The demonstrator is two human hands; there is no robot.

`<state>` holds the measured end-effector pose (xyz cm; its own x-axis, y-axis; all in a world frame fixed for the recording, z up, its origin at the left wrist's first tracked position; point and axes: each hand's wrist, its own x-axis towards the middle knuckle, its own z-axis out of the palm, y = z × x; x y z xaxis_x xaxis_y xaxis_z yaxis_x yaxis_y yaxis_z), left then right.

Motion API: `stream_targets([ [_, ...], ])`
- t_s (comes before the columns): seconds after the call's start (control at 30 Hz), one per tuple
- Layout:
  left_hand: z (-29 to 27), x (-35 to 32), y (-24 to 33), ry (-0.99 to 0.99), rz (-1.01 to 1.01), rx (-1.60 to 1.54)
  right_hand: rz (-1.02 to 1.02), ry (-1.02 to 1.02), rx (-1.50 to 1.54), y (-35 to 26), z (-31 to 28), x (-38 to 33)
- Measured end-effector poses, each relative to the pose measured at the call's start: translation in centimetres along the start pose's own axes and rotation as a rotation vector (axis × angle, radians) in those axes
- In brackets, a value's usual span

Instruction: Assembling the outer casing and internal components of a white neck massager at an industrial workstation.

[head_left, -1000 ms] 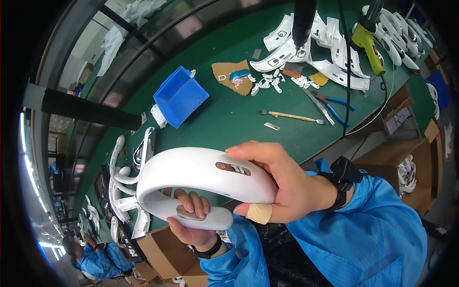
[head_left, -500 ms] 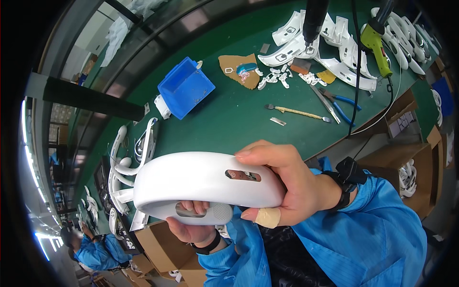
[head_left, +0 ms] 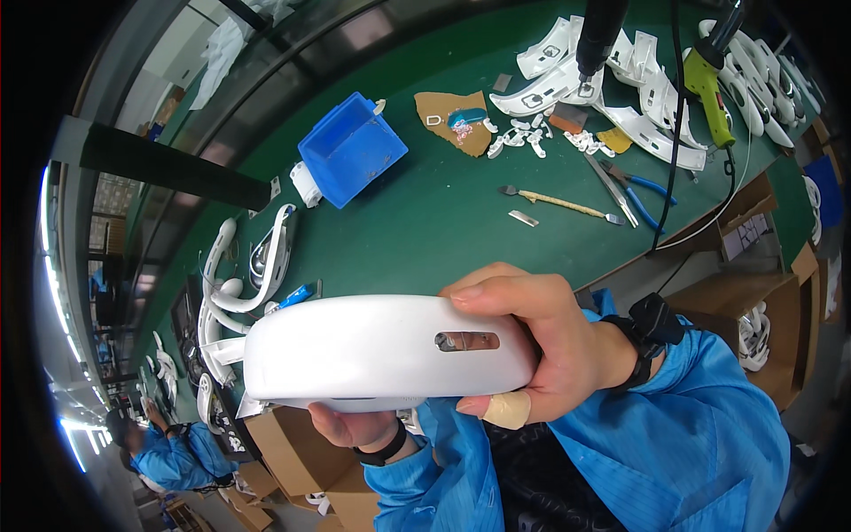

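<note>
A white, curved plastic housing [head_left: 355, 346] is held up in front of me, its broad smooth outer side facing me. A shiny oval inset [head_left: 467, 341] shows near its right end. My right hand [head_left: 554, 346] is closed around that end, with the thumb below, the index finger on top and a tan wrap on one digit. Under the housing's lower left edge is my left hand [head_left: 359, 428], gripping it from below and behind; most of its fingers are hidden there.
On the green bench [head_left: 399, 239] stand a blue bin [head_left: 355, 160], white curved parts [head_left: 541, 89], pliers [head_left: 651, 195], a scraper-like tool [head_left: 560, 204] and a green power driver [head_left: 706, 93]. Cardboard boxes [head_left: 292, 452] flank me. Another person [head_left: 182, 457] sits at far left.
The housing has tilted, so its speckled grille and inner side have turned out of sight. Both hands keep their hold. A blue-handled item now shows behind the housing.
</note>
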<state>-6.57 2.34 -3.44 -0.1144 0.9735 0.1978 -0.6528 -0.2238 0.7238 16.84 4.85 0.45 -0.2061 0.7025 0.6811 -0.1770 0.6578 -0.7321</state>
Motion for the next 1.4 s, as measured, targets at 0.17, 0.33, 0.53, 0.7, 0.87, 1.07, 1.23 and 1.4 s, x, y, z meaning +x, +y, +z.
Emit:
stream_targets([
  [0.17,-0.9,-0.1,0.3,-0.072,-0.024,-0.016,0.010,0.067,0.042,0.1,0.7,-0.2],
  [0.33,-0.7,0.1,0.4,-0.091,-0.062,-0.037,0.102,0.025,0.076,-1.0,0.7,0.2],
  [0.53,1.4,1.1,-0.7,0.155,-0.220,-0.195,0.318,-0.034,0.198,-2.0,1.4,0.9],
  [0.7,0.7,0.8,-0.9,0.194,-0.258,-0.215,0.368,-0.091,0.220,-2.2,1.5,1.0],
  [0.87,-1.6,0.5,-1.8,0.150,-0.316,-0.273,0.372,-0.109,0.224,-2.5,2.0,1.4],
  [1.07,-0.9,0.2,-3.1,0.196,-0.373,-0.198,0.341,-0.134,0.172,-2.6,2.3,1.7],
  [1.23,-2.4,-0.4,-3.5,0.160,-0.366,-0.304,0.370,-0.130,0.197,-2.7,2.5,1.6],
  [1.4,-4.0,-1.4,-4.7,0.259,-0.291,-0.447,0.297,-0.176,0.100,-2.8,2.6,1.5],
])
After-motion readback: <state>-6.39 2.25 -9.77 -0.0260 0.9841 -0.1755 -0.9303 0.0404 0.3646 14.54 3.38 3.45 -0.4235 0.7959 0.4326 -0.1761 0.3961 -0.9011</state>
